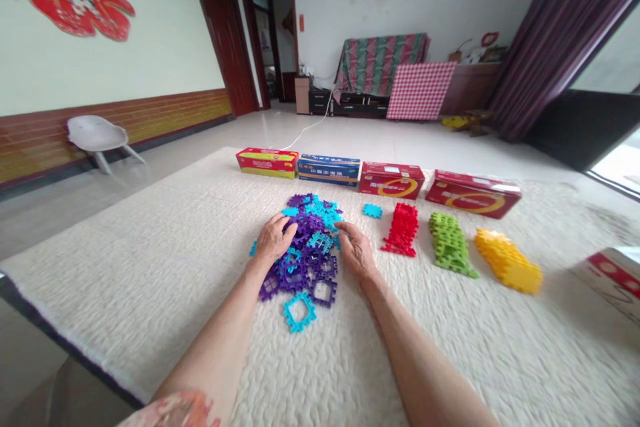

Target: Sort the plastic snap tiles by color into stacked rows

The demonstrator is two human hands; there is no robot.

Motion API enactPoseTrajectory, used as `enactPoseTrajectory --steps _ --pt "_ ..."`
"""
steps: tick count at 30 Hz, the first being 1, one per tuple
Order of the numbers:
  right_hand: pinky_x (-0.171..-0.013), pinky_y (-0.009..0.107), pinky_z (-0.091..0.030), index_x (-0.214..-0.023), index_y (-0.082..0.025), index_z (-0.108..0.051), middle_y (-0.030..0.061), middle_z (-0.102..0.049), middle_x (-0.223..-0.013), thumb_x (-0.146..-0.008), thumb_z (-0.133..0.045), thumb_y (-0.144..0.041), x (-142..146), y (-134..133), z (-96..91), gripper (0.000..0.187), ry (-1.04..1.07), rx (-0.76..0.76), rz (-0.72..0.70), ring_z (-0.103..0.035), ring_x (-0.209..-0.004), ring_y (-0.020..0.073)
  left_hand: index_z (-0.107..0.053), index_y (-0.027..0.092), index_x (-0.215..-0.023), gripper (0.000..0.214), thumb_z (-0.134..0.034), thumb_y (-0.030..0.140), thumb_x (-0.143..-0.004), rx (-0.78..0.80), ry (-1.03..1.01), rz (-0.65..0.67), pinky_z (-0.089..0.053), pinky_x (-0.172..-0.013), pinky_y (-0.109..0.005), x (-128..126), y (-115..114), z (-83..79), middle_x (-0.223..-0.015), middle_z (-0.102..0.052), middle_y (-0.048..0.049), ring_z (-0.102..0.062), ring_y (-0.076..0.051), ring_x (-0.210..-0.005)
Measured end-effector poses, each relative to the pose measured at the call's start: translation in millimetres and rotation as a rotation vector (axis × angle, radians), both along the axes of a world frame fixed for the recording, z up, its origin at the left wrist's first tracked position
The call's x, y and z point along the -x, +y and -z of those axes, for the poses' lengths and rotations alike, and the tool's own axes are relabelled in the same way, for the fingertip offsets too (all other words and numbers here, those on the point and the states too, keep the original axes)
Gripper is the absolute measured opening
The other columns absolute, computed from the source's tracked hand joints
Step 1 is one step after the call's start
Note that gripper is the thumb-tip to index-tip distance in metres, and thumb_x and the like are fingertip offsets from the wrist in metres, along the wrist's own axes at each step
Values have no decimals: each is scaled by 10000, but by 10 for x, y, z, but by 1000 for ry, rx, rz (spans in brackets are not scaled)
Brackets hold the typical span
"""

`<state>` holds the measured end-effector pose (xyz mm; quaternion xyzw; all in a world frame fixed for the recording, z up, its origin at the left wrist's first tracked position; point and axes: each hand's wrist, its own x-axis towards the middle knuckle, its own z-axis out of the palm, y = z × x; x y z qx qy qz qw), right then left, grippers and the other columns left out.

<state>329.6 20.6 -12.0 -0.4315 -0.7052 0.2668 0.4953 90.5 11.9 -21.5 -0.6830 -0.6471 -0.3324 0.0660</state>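
A heap of purple interlocking plastic building pieces (307, 230), mixed with light-blue ones (320, 210), lies on the quilted cover in front of me. My left hand (273, 238) rests against the heap's left side, thumb apart from the fingers. On the opposite side, my right hand (356, 252) has its fingertips at the edge of the heap, thumb and fingers apart. I see no piece gripped in either hand. A light-blue square frame (300, 312) lies at the near end of the heap. One light-blue piece (373, 211) sits alone to the right.
To the right lie red (401, 230), green (450, 243) and yellow pieces (509, 261) in separate stacked rows. Behind stand a red-yellow box (267, 163), a blue box (329, 170) and two red boxes (391, 180). Another box (617, 280) is at the far right.
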Motion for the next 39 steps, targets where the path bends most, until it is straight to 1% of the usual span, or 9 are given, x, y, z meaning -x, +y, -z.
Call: enactPoseTrajectory --steps 8,14,18,21,26,30,34,39 --pt "-932 359 -492 -1056 -201 -679 78 -719 -1081 -875 -402 -310 10 -52 -35 348 -34 10 -16 -654 -1030 222 -676 139 -1112 397 -455 413 -928 12 -9 -5 -444 -1078 -405 -10 -24 -14 -1238 -647 -138 -584 -255 -1192" --pt "-915 336 -502 -1083 -218 -656 72 -707 -1077 -901 -403 -260 -21 -100 -45 314 -47 -15 -28 -650 -1025 206 -674 174 -1111 381 -457 424 -923 2 -18 -4 -458 -1066 -400 -16 -48 -3 -1237 -647 -113 -597 -248 -1167" --pt "-967 330 -482 -1081 -245 -636 66 -671 -1127 -902 -410 -198 -49 -99 -49 292 -49 -63 -87 -619 -1086 190 -672 183 -1123 388 -463 437 -917 30 -43 -22 -459 -1064 -407 -20 -75 -8 -1271 -628 -113 -587 -259 -1179" --pt "-996 342 -468 -1080 -247 -626 72 -650 -1170 -921 -406 -197 -74 -115 -59 276 -17 -50 -105 -596 -1132 188 -670 205 -1129 380 -470 444 -913 66 -60 -29 -456 -1067 -402 -28 -107 -38 -1285 -624 -95 -577 -255 -1195" --pt "-1024 351 -444 -1074 -248 -635 71 -645 -1166 -927 -424 -204 -102 -219 -49 261 0 -56 -109 -582 -1152 188 -673 172 -1124 407 -452 446 -920 73 -62 -16 -448 -1072 -401 -24 -130 -65 -1285 -620 -120 -572 -260 -1200" --pt "-990 344 -466 -1065 -237 -637 72 -662 -1137 -915 -437 -208 -117 -275 -27 252 -18 -81 -99 -605 -1107 189 -681 176 -1100 390 -459 439 -917 40 -45 9 -460 -1056 -391 -13 -83 -31 -1233 -647 -117 -595 -253 -1165" --pt "-954 346 -482 -1054 -223 -635 71 -680 -1098 -898 -427 -209 -112 -249 -17 260 -54 -98 -86 -623 -1067 196 -681 157 -1099 380 -467 416 -920 15 -29 21 -466 -1051 -396 -10 -35 -29 -1220 -653 -126 -605 -252 -1149" --pt "-924 350 -490 -1040 -226 -638 63 -689 -1060 -859 -417 -192 -84 -217 -29 287 -93 -74 -84 -633 -1023 199 -688 179 -1083 331 -501 391 -911 10 -42 24 -470 -1049 -364 -6 -10 -47 -1185 -673 -98 -616 -231 -1131"
